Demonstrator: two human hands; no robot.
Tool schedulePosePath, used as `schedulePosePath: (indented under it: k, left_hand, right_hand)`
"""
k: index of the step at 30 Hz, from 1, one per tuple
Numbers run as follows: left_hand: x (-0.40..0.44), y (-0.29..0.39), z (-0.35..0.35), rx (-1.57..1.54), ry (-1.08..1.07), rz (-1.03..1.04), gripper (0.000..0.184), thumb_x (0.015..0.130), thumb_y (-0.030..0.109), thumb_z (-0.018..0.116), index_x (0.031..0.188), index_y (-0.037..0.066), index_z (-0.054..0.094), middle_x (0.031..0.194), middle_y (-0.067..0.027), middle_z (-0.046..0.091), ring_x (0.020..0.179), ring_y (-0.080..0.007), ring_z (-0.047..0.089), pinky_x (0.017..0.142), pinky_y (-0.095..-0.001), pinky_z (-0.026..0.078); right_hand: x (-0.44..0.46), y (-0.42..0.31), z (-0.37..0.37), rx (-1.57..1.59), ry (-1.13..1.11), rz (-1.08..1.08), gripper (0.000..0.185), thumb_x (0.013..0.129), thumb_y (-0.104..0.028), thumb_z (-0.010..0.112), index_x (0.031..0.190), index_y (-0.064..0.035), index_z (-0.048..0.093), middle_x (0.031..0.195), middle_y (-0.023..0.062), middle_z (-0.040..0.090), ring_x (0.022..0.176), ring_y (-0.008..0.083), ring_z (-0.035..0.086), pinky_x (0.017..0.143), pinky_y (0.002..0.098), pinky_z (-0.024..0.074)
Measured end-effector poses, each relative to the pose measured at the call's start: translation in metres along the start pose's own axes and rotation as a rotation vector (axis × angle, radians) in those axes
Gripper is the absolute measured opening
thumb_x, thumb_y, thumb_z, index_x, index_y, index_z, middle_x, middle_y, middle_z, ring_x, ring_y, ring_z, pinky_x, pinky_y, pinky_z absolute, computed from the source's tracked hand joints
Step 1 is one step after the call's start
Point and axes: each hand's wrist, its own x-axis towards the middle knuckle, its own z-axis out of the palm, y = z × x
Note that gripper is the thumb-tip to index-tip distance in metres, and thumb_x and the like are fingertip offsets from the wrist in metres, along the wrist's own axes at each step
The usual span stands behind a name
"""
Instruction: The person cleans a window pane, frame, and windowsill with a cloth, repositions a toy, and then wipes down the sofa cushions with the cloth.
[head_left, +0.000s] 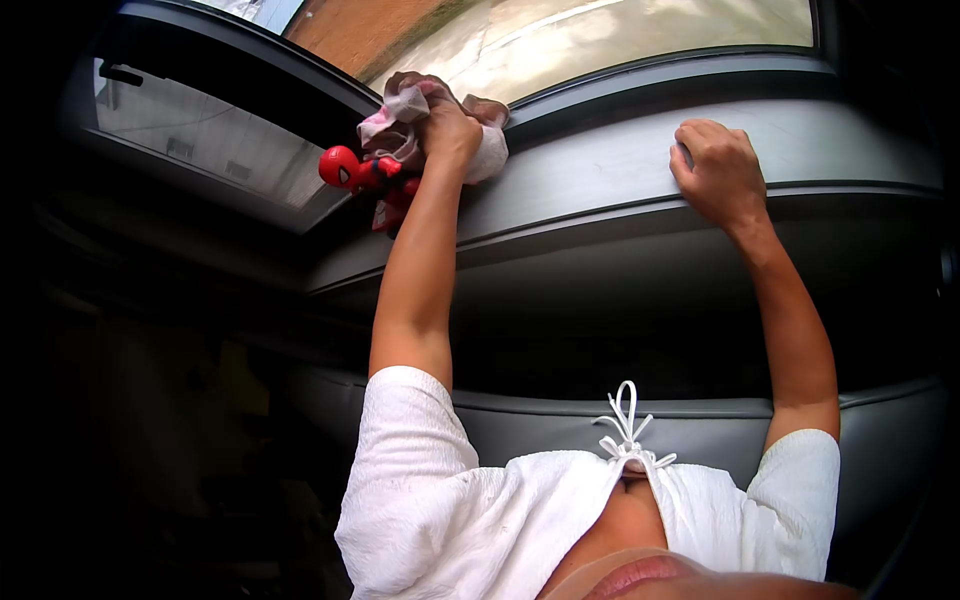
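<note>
My left hand [450, 130] is closed around a crumpled, pinkish-white and brown cloth [490, 150], against the sill below the window. Just left of the cloth is a red toy figure [343, 168] with a large round head and white eyes. Its lower part is partly hidden by my left forearm. To the right, my right hand [718, 170] rests as a loose fist on the grey ledge [590, 160], its thumb curled beside the fingers. Nothing shows in that fist.
A window [600, 40] runs along the top, with pale paving and brown ground outside. At the left is a dark-framed pane [210, 140] with reflections. A grey padded edge [540, 425] lies between my chest and the ledge. The lower left is very dark.
</note>
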Motion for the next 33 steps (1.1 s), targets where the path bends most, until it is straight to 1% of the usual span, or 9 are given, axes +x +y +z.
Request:
schedulePosePath:
  k: [3, 5, 7, 13, 14, 19, 25, 29, 33]
  left_hand:
    - [-0.008, 0.002, -0.008, -0.209, -0.349, -0.052, 0.089, 0.077, 0.032, 0.067, 0.143, -0.013, 0.027, 0.145, -0.0341, 0.04, 0.14, -0.0442, 0.033, 0.118, -0.0425, 0.024]
    - [-0.009, 0.001, 0.003, -0.109, -0.205, -0.03, 0.08, 0.078, 0.033, 0.065, 0.136, -0.015, 0.04, 0.13, -0.0362, 0.054, 0.128, -0.0449, 0.05, 0.114, -0.0434, 0.033]
    - [-0.011, 0.001, -0.01, -0.114, -0.223, 0.057, 0.06, 0.08, 0.034, 0.064, 0.118, -0.012, 0.058, 0.111, -0.0353, 0.064, 0.108, -0.0441, 0.064, 0.097, -0.0455, 0.049]
    - [-0.022, -0.009, -0.009, -0.036, -0.154, 0.334, 0.052, 0.08, 0.037, 0.061, 0.11, -0.004, 0.062, 0.1, -0.0325, 0.067, 0.098, -0.0468, 0.066, 0.092, -0.0514, 0.05]
    - [-0.024, -0.012, -0.007, -0.035, -0.121, 0.35, 0.048, 0.079, 0.037, 0.062, 0.106, -0.002, 0.064, 0.096, -0.0316, 0.068, 0.095, -0.047, 0.066, 0.09, -0.0525, 0.05]
    - [-0.038, -0.019, -0.001, -0.264, 0.098, 0.525, 0.052, 0.071, 0.029, 0.069, 0.119, 0.011, 0.062, 0.102, -0.0255, 0.067, 0.095, -0.0462, 0.065, 0.086, -0.0525, 0.052]
    - [-0.037, -0.011, 0.01, -0.325, 0.21, 0.602, 0.048, 0.07, 0.026, 0.072, 0.116, 0.017, 0.063, 0.097, -0.0187, 0.07, 0.08, -0.0388, 0.069, 0.075, -0.0491, 0.058]
    - [-0.037, -0.02, 0.021, -0.634, 0.212, 0.612, 0.05, 0.068, 0.029, 0.075, 0.114, 0.016, 0.063, 0.099, -0.0177, 0.07, 0.09, -0.0402, 0.068, 0.079, -0.0489, 0.056]
    - [-0.036, 0.022, 0.023, -0.918, 0.215, 0.644, 0.048, 0.065, 0.019, 0.075, 0.11, 0.008, 0.064, 0.102, -0.0174, 0.068, 0.098, -0.0369, 0.066, 0.087, -0.0413, 0.052]
  right_hand:
    - [0.0, 0.003, 0.003, -0.074, -0.117, 0.038, 0.013, 0.086, -0.018, 0.06, 0.085, -0.0048, 0.063, 0.09, 0.0091, 0.067, 0.089, 0.0253, 0.065, 0.083, 0.0395, 0.0467]
    - [-0.001, 0.007, 0.008, -0.114, -0.174, 0.049, 0.015, 0.086, -0.018, 0.06, 0.088, -0.0036, 0.064, 0.094, 0.0097, 0.068, 0.092, 0.0256, 0.065, 0.084, 0.0395, 0.0469]
    - [-0.006, 0.014, 0.017, -0.131, -0.148, 0.036, 0.015, 0.086, -0.018, 0.06, 0.087, -0.0034, 0.064, 0.091, 0.0097, 0.068, 0.09, 0.0259, 0.065, 0.084, 0.0398, 0.0471]
    - [-0.003, 0.008, 0.006, -0.137, -0.154, 0.042, 0.019, 0.088, -0.02, 0.059, 0.092, -0.0035, 0.067, 0.095, 0.0101, 0.07, 0.092, 0.0255, 0.067, 0.089, 0.039, 0.0486]
    - [-0.003, 0.007, 0.007, -0.105, 0.051, -0.068, 0.018, 0.087, -0.02, 0.059, 0.079, -0.0056, 0.065, 0.076, 0.01, 0.066, 0.074, 0.0249, 0.067, 0.08, 0.0403, 0.0512]
    - [0.002, 0.001, 0.001, -0.104, -0.041, -0.037, 0.019, 0.09, -0.022, 0.058, 0.088, -0.0048, 0.066, 0.09, 0.0098, 0.07, 0.085, 0.0242, 0.068, 0.085, 0.0402, 0.0497]
    - [0.001, 0.0, -0.003, -0.093, -0.05, -0.033, 0.018, 0.088, -0.022, 0.06, 0.091, -0.0051, 0.066, 0.098, 0.009, 0.07, 0.093, 0.0248, 0.067, 0.088, 0.0395, 0.0484]
    - [0.0, 0.003, -0.001, -0.075, -0.089, -0.018, 0.018, 0.087, -0.02, 0.061, 0.095, -0.0048, 0.068, 0.105, 0.0098, 0.07, 0.096, 0.0253, 0.067, 0.089, 0.039, 0.048]
    - [0.0, 0.003, -0.007, -0.095, -0.098, -0.02, 0.018, 0.087, -0.019, 0.062, 0.096, -0.0048, 0.069, 0.106, 0.009, 0.071, 0.098, 0.0255, 0.067, 0.09, 0.0385, 0.0483]
